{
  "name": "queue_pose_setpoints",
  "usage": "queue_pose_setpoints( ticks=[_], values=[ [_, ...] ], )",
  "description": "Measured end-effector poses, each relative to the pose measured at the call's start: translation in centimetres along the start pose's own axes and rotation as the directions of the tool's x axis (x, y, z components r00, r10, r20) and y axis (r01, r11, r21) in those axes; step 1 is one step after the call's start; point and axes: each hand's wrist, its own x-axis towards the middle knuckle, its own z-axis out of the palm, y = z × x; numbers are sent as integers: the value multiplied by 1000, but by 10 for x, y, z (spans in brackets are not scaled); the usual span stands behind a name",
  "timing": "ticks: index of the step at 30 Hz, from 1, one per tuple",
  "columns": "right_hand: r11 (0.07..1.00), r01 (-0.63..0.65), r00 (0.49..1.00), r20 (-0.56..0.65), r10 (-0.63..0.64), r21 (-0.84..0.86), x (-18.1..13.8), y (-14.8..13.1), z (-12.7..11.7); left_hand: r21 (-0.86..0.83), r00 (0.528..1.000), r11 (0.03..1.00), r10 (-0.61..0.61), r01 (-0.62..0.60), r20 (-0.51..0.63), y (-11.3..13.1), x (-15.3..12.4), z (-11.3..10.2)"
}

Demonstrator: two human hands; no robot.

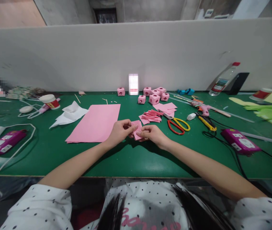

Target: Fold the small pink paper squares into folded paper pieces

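Note:
A small pink paper piece (137, 127) is pinched between my two hands just above the table. My left hand (121, 130) grips its left side, thumb on top. My right hand (154, 134) closes on its lower right part; some fingers are hidden beneath. Just beyond lies a heap of folded pink paper strips (152, 115), with loose pink paper squares (169, 108) behind it. To the left rests a stack of pink paper sheets (97, 123). Scissors (178, 126) with red and yellow handles lie to the right. Several folded pink paper cubes (154, 99) stand farther back.
A lit phone (133, 84) leans on the white partition (102, 54). Crumpled white tissue (70, 114) and a paper cup (51, 101) are at left. At right are a pink glue gun (204, 110), a yellow cutter (207, 123), a purple power strip (240, 141) with cables, and a bottle (222, 83).

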Motion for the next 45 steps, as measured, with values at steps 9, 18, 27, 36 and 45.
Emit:
queue_pose_setpoints(
  ticks=[9, 18, 27, 36, 45],
  values=[
    [1000, -9, 1000, 1, 9, -7, -1, -3, 1, -2, 1000, 1000, 15, -15, 9, 0, 0, 1],
    [1000, -18, 1000, -10, 18, -6, -3, -5, 3, 4, 1000, 1000, 4, -4, 10, 0, 0, 1],
    [1000, -7, 1000, -6, 7, -18, -4, -7, 2, 28, 996, 997, 69, -68, -53, -1, 0, 0],
    [993, 88, 993, -71, -94, -76, -1, -6, -2, 29, 996, 999, 28, -31, 89, -3, 4, -2],
    [957, 204, 965, -121, -232, -208, -3, -11, -1, 34, 1000, 999, 3, -4, 21, -1, 2, -3]
  ],
)
